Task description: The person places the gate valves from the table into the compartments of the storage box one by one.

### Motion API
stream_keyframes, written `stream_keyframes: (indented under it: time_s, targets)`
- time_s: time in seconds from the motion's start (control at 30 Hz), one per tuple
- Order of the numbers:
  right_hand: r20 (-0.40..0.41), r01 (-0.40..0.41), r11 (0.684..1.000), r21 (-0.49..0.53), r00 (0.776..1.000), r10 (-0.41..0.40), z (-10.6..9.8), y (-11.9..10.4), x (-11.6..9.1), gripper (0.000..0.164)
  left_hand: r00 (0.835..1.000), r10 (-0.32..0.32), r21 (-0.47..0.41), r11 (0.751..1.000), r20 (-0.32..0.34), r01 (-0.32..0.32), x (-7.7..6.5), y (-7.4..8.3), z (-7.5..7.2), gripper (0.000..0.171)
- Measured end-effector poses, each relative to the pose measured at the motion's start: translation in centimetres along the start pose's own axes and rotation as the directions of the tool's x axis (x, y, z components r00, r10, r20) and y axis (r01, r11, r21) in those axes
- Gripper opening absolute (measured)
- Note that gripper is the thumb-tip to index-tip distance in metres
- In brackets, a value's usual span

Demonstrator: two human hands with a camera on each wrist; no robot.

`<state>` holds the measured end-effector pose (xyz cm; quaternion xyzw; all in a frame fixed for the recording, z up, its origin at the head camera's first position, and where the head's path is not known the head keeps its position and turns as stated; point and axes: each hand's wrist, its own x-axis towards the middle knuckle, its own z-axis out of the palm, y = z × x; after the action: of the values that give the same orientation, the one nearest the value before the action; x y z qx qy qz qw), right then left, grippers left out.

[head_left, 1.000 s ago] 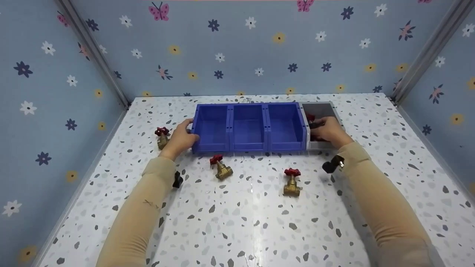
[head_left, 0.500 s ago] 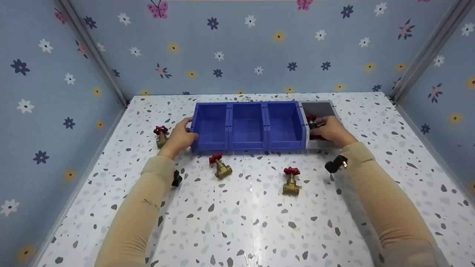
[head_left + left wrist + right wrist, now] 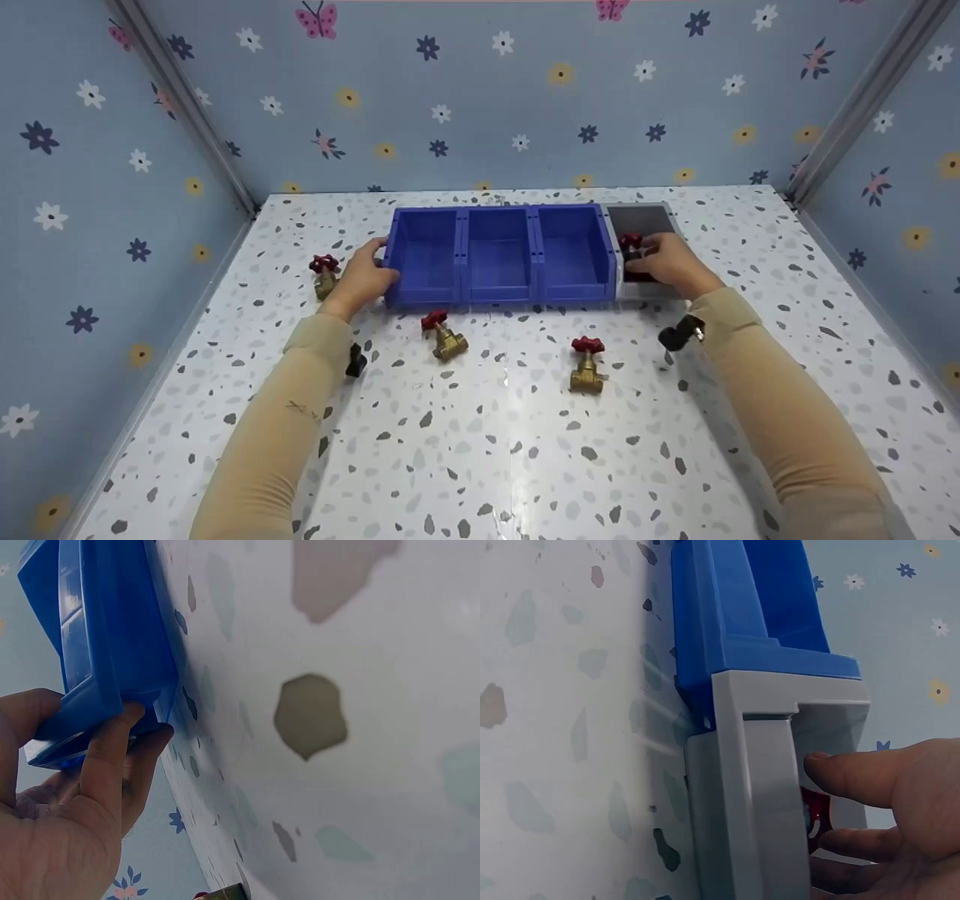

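Note:
My left hand (image 3: 364,277) grips the side wall of the leftmost blue bin (image 3: 428,295), thumb on one side of the wall and fingers on the other. At the right end of the row my right hand (image 3: 675,264) reaches into the grey bin (image 3: 649,289). Its thumb and fingers are apart beside a gate valve with a red handwheel (image 3: 631,241); the valve's body is mostly hidden. In the right wrist view, the red handwheel (image 3: 815,817) shows between thumb and fingers, over the grey bin's edge (image 3: 769,787).
Brass gate valves with red handwheels lie on the speckled table: one left of the bins (image 3: 325,279), one in front of them (image 3: 447,342), one front right (image 3: 587,369). Two more blue bins (image 3: 499,295) stand between the end bins. Flowered walls enclose the table.
The right hand's thumb and fingers have spread slightly in the grey bin, and more of the red handwheel shows. The left hand keeps its hold on the blue bin. The view has shifted slightly.

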<state>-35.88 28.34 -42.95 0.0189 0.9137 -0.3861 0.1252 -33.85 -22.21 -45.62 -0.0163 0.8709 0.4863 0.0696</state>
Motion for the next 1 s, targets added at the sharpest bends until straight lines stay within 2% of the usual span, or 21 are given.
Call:
stream_keyframes:
  time_s: [0.27, 0.63, 1.0]
  targets:
    - [-0.021, 0.039, 0.999, 0.0, 0.999, -0.039, -0.7, -1.0, -0.7, 0.074, 1.0, -0.002, 0.003, 1.0, 0.0, 0.002, 0.0, 0.0, -0.1, 0.081]
    - [-0.024, 0.032, 0.999, 0.024, 0.999, -0.031, -1.6, -2.2, -1.9, 0.074, 1.0, 0.004, 0.019, 1.0, -0.007, -0.004, 0.2, -0.2, 0.0, 0.08]
    - [-0.036, 0.078, 0.994, 0.073, 0.997, -0.075, -2.2, -2.7, -2.8, 0.079, 1.0, 0.004, -0.016, 1.0, -0.01, -0.004, 0.2, -0.2, 0.1, 0.081]
